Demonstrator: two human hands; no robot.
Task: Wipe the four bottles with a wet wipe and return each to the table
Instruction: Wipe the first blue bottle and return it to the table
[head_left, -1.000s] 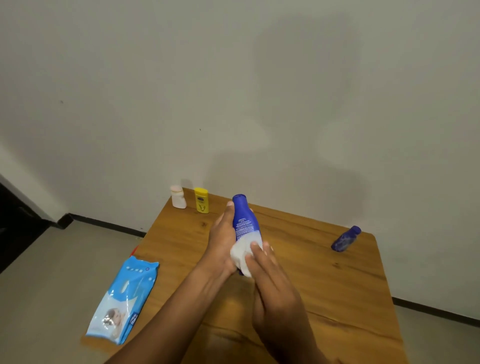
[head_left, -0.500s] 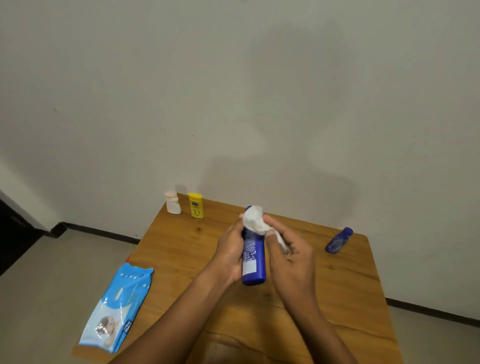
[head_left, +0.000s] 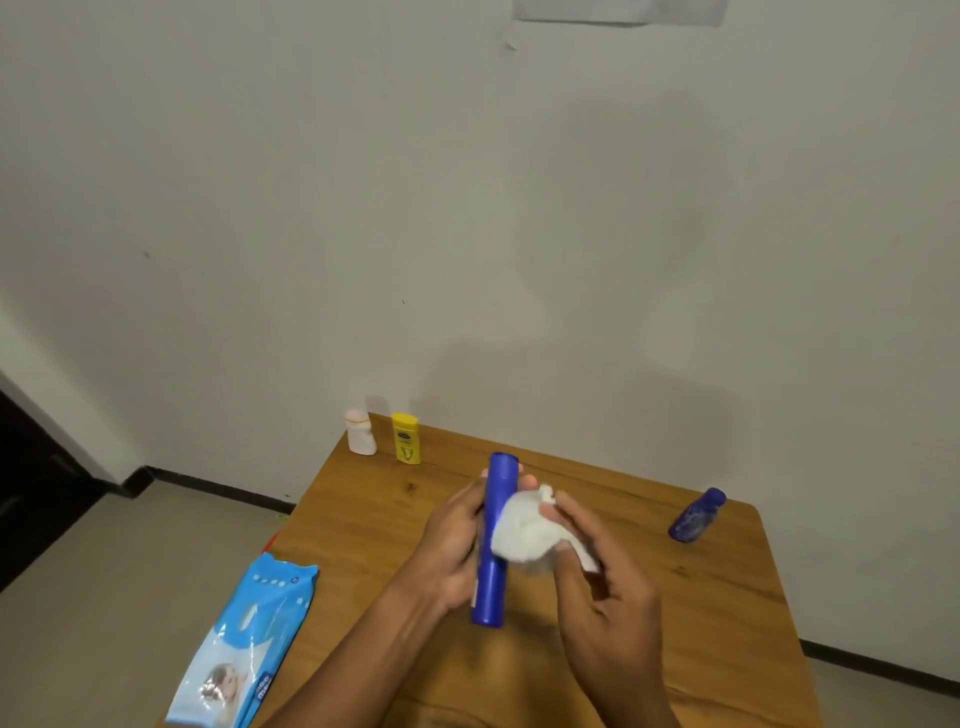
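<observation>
Wooden counter (head_left: 363, 519), lower centre of frame, plain wall behind. Your left hand (head_left: 452, 545) gripped the tall blue bottle (head_left: 493, 545), long axis near upright, above the counter; your right hand (head_left: 597, 582), beside it, pinched the wet wipe (head_left: 524, 530) against its side.

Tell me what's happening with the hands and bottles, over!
Left hand grips tall blue bottle. Right hand presses wet wipe against it. Three other bottles stand on table. Nothing blocking.
</observation>
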